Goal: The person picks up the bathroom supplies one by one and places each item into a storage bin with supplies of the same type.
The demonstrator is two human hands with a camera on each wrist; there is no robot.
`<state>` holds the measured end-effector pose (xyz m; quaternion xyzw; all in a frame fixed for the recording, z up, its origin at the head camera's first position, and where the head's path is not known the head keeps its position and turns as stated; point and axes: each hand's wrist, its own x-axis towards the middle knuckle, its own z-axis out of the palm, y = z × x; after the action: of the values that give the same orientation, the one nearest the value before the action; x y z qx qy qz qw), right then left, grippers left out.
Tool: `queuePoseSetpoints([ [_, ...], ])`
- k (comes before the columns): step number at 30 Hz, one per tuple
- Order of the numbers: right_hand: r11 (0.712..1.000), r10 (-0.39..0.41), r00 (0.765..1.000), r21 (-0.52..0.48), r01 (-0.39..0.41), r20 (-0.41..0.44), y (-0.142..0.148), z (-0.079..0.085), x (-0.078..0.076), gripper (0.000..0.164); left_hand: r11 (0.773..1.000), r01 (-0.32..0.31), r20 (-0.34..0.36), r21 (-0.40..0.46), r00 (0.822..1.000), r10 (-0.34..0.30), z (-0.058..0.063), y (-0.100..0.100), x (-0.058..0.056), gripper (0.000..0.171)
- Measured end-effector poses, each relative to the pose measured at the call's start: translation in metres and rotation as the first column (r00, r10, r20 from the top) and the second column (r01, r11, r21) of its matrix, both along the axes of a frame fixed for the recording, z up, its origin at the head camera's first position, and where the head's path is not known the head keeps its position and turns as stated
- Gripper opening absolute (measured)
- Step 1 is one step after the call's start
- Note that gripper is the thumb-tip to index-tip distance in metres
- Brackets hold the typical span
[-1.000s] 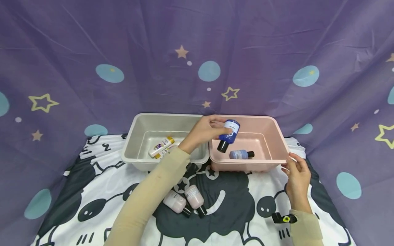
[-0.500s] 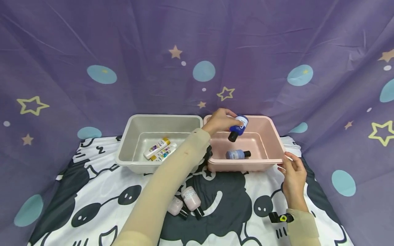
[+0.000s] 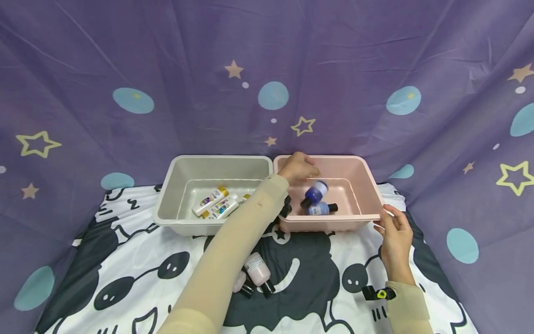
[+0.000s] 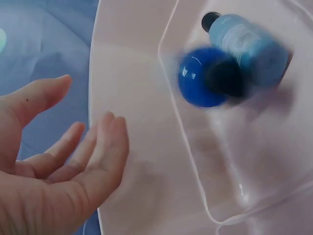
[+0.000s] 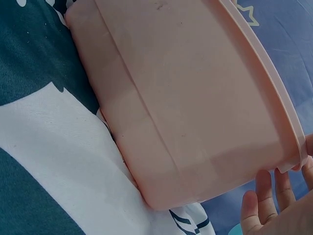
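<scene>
My left hand (image 3: 299,167) hangs over the back left of the pink plastic bin (image 3: 354,178), fingers spread and holding nothing. Below it a dark blue bottle (image 3: 315,192) with a black cap is in mid-drop, blurred in the left wrist view. It overlaps a light blue bottle (image 4: 239,39), also black-capped, that lies on the bin floor. At the bin's front right corner my right hand (image 3: 396,241) pinches the rim; in the right wrist view its fingers (image 5: 264,196) sit under the lip, with the thumb only partly in sight.
A grey bin (image 3: 177,185) stands against the pink bin's left side, with several white tubes (image 3: 210,201) with yellow ends inside. Two pale pink bottles (image 3: 257,268) lie on the sheep-print cloth (image 3: 325,273) in front, one partly behind my left sleeve. A purple curtain (image 3: 200,106) hangs behind.
My left hand has carried the dark blue bottle right over the pink bin and let go; the bottle has dropped toward the light blue one. My right hand has stayed at the rim.
</scene>
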<state>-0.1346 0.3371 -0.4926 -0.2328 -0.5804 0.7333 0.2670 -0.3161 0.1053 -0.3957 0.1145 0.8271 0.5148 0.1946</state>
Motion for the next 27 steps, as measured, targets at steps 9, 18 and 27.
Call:
queuePoseSetpoints([
  [9, 1.0, -0.005, 1.0, 0.011, 0.005, -0.006, -0.001, 0.0, 0.001, 0.026, 0.992, 0.023, 0.0, 0.121, 1.0, -0.023, 0.024, -0.013, 0.015, 0.039],
  [18, 1.0, -0.009, 1.0, 0.008, 0.009, -0.001, 0.0, 0.0, 0.001, 0.025, 0.975, 0.054, -0.108, 0.216, 0.994, -0.032, 0.05, -0.054, 0.045, 0.038],
  [27, 1.0, 0.004, 1.0, 0.009, -0.004, -0.006, -0.001, -0.001, 0.003, 0.028, 0.973, 0.062, -0.187, 0.223, 0.982, -0.02, 0.048, -0.101, 0.085, 0.036],
])
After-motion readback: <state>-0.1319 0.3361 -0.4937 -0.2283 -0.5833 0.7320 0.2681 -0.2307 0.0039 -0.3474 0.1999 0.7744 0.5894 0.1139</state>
